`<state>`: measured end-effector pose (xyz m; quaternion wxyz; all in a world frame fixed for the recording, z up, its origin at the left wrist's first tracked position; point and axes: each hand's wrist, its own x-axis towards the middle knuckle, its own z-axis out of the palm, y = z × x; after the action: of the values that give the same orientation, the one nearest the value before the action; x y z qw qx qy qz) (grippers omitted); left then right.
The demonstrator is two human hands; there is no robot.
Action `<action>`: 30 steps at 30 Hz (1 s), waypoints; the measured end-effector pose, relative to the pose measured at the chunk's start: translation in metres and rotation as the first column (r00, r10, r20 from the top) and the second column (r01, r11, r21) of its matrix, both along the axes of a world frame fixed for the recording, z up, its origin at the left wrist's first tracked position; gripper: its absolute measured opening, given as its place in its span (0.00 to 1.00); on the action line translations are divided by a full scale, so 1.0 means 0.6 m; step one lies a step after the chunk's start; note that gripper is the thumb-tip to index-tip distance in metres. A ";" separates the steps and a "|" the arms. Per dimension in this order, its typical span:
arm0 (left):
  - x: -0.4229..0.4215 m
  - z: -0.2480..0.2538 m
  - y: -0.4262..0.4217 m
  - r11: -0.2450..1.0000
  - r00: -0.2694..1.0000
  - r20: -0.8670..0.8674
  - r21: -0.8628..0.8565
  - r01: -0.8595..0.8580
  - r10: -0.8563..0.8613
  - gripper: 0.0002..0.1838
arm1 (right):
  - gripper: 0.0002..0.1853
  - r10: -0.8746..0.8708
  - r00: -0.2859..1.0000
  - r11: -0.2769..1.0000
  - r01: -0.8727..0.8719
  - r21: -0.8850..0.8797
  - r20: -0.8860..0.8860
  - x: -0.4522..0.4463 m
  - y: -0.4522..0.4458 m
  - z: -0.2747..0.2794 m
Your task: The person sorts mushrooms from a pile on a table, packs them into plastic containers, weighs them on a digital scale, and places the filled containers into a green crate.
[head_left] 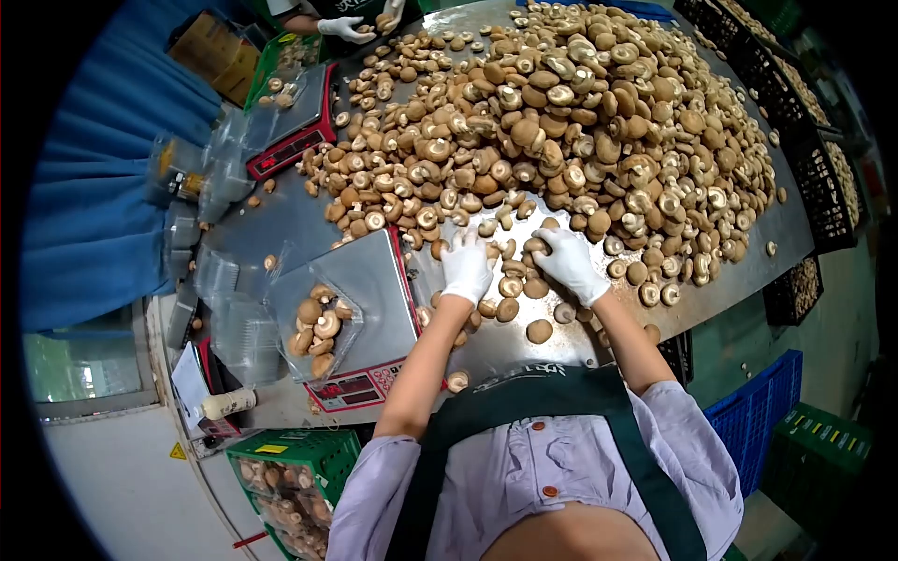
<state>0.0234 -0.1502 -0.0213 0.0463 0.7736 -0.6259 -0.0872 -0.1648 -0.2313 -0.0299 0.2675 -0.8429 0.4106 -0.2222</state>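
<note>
My left hand [469, 266], in a white glove, reaches to the near edge of the mushroom pile [561, 112]. Its fingers are stretched out and apart, touching mushrooms at the fingertips. Also gloved in white, my right hand [572, 266] has its fingers and thumb bent around a brown-capped mushroom [536, 245]. Several loose mushrooms lie on the metal table [524, 351] between and below my hands. To the left, a clear plastic tray [348, 338] holding several mushrooms rests on a red-framed scale [360, 271].
A second scale [295, 122] stands farther back, near another person's gloved hands [346, 29]. Stacked clear trays [245, 332] and a white bottle [228, 404] line the left side. A green crate [337, 458] of packed mushrooms sits below; black crates [818, 182] flank the right edge.
</note>
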 end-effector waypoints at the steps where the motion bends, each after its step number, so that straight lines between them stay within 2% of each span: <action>1: -0.001 0.005 0.018 0.999 1.000 -0.003 -0.030 -0.016 0.016 0.22 | 0.15 0.012 0.999 1.000 -0.011 -0.017 0.040 -0.015 0.011 0.015; 3: -0.002 0.017 0.046 0.997 0.997 -0.053 -0.055 -0.055 0.052 0.24 | 0.16 -0.099 0.958 0.982 0.051 0.180 0.267 -0.043 0.038 0.026; 4: -0.001 0.019 0.061 0.985 0.992 -0.113 -0.157 -0.066 0.049 0.25 | 0.17 -0.170 0.960 0.909 0.066 0.411 0.223 -0.057 0.050 0.055; 5: -0.002 0.020 0.075 0.963 0.984 -0.176 -0.256 -0.082 0.037 0.26 | 0.18 -0.222 0.963 0.728 0.062 0.683 0.150 -0.076 0.056 0.092; 6: -0.004 0.021 0.089 0.934 0.969 -0.247 -0.348 -0.085 -0.004 0.25 | 0.20 -0.284 0.900 0.651 -0.072 0.755 0.330 -0.095 0.064 0.082; 7: -0.011 0.028 0.099 0.910 0.943 -0.329 -0.404 -0.098 -0.044 0.27 | 0.22 -0.361 0.795 0.579 -0.219 0.786 0.488 -0.115 0.072 0.073; 9: -0.041 0.047 0.118 0.863 0.923 -0.357 -0.501 -0.060 -0.143 0.27 | 0.24 -0.373 0.709 0.415 -0.449 0.791 0.598 -0.145 0.089 0.060; 11: -0.078 0.061 0.127 0.873 0.816 -0.484 -0.485 0.050 -0.316 0.26 | 0.24 -0.356 0.712 0.361 -0.492 0.792 0.605 -0.147 0.112 0.078; 12: -0.099 0.066 0.133 0.870 0.809 -0.456 -0.474 0.133 -0.372 0.27 | 0.26 -0.301 0.699 0.374 -0.539 0.754 0.649 -0.146 0.121 0.046; 13: -0.117 0.071 0.139 0.862 0.796 -0.428 -0.460 0.215 -0.427 0.27 | 0.24 -0.326 0.733 0.314 -0.512 0.800 0.597 -0.139 0.138 0.053; 15: -0.138 0.051 0.146 0.857 0.741 -0.448 -0.377 0.351 -0.501 0.29 | 0.21 -0.149 0.890 0.372 -0.353 0.858 0.431 -0.136 0.157 0.057; 16: -0.139 0.046 0.145 0.874 0.680 -0.549 -0.311 0.373 -0.485 0.31 | 0.16 -0.209 0.874 0.318 -0.365 0.875 0.440 -0.137 0.163 0.067; 17: -0.136 0.045 0.151 0.868 0.666 -0.557 -0.310 0.388 -0.496 0.31 | 0.16 -0.228 0.873 0.321 -0.351 0.880 0.432 -0.150 0.166 0.069; 19: -0.120 0.073 0.159 0.916 0.756 -0.516 -0.236 0.325 -0.402 0.32 | 0.14 -0.115 0.924 0.397 -0.294 0.870 0.364 -0.186 0.162 0.080; 20: -0.102 0.069 0.169 0.930 0.775 -0.514 -0.215 0.297 -0.367 0.32 | 0.12 -0.205 0.924 0.401 -0.220 0.889 0.322 -0.214 0.162 0.103; 21: -0.083 0.061 0.185 0.940 0.808 -0.485 -0.226 0.256 -0.336 0.32 | 0.11 -0.288 0.922 0.457 -0.104 0.883 0.258 -0.249 0.163 0.106; 22: -0.067 0.071 0.201 0.958 0.872 -0.398 -0.158 0.240 -0.284 0.28 | 0.12 -0.298 0.936 0.591 0.027 0.806 0.187 -0.286 0.159 0.119; 23: -0.056 0.092 0.214 0.978 0.884 -0.421 -0.056 0.199 -0.204 0.24 | 0.12 -0.371 0.910 0.678 0.130 0.724 0.185 -0.331 0.159 0.121; 24: -0.038 0.089 0.231 0.980 0.900 -0.390 -0.022 0.200 -0.193 0.21 | 0.11 -0.491 0.871 0.532 0.312 0.787 -0.013 -0.379 0.158 0.139; 25: -0.022 0.082 0.249 0.976 0.915 -0.352 0.016 0.218 -0.199 0.20 | 0.11 -0.580 0.813 0.592 0.380 0.711 0.048 -0.432 0.162 0.120; 26: -0.015 0.083 0.264 0.968 0.923 -0.320 0.060 0.246 -0.214 0.18 | 0.12 -0.706 0.707 0.534 0.496 0.685 0.039 -0.467 0.167 0.128; 27: -0.010 0.084 0.276 0.958 0.930 -0.288 0.105 0.269 -0.229 0.16 | 0.12 -0.726 0.687 0.595 0.617 0.516 0.015 -0.527 0.166 0.098; 28: -0.007 0.079 0.287 0.958 0.931 -0.288 0.110 0.266 -0.225 0.16 | 0.12 -0.811 0.584 0.495 0.721 0.485 -0.040 -0.584 0.167 0.070; 30: -0.003 0.055 0.301 0.867 0.923 -0.126 0.317 0.386 -0.365 0.12 | 0.17 -0.893 0.411 0.353 0.893 0.279 -0.185 -0.658 0.165 0.026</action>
<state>0.0215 0.0305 0.0114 -0.0847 0.6307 -0.7383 -0.2236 -0.5595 -0.1321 -0.0141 0.2425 -0.4251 0.8331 -0.2577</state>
